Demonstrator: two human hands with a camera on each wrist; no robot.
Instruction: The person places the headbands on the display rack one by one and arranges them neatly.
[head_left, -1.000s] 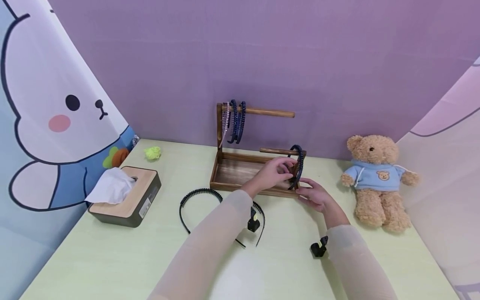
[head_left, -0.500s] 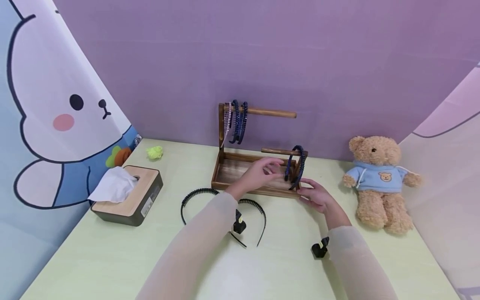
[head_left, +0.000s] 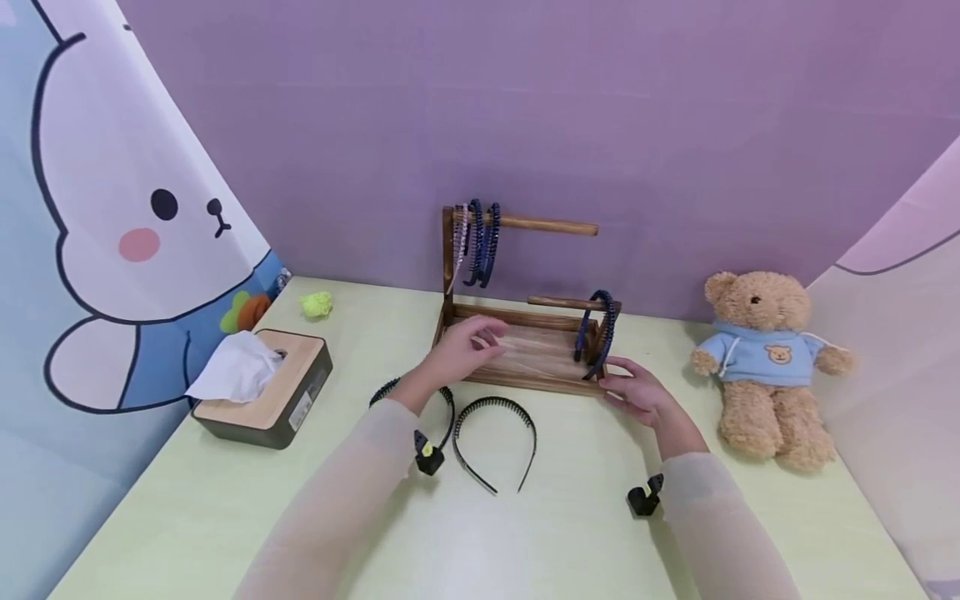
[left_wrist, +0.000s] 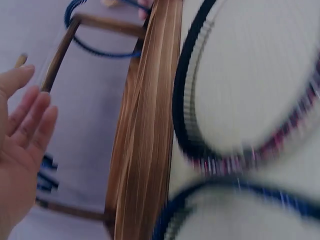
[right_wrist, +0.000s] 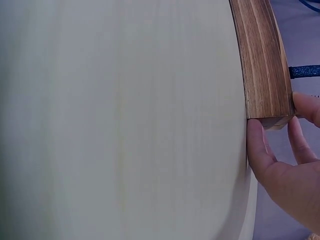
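Observation:
A brown wooden headband stand (head_left: 525, 381) has a tray base, a long upper rod and a short lower rod. My right hand (head_left: 637, 393) grips its front right corner; thumb and fingers straddle the tray's wooden wall (right_wrist: 265, 65) in the right wrist view. Over the tray's left end, my left hand (head_left: 453, 354) holds nothing, its fingers relaxed and slightly bent. A dark blue headband (head_left: 609, 329) hangs on the lower rod. From the upper rod's left end hang a pink headband (head_left: 460, 242) and dark blue headbands (head_left: 492, 246).
Two toothed headbands lie in front of the stand: a black headband (head_left: 495, 402) and a dark headband (head_left: 450, 417) partly under the left forearm. A tissue box (head_left: 303, 383) and yellow-green crumpled ball (head_left: 316, 304) are at left, a teddy bear (head_left: 765, 367) at right. A purple curtain (head_left: 375, 150) hangs behind.
My left hand has drawn away leftward from the headband on the lower rod, which now hangs by itself. The right hand has kept its grip on the stand's corner.

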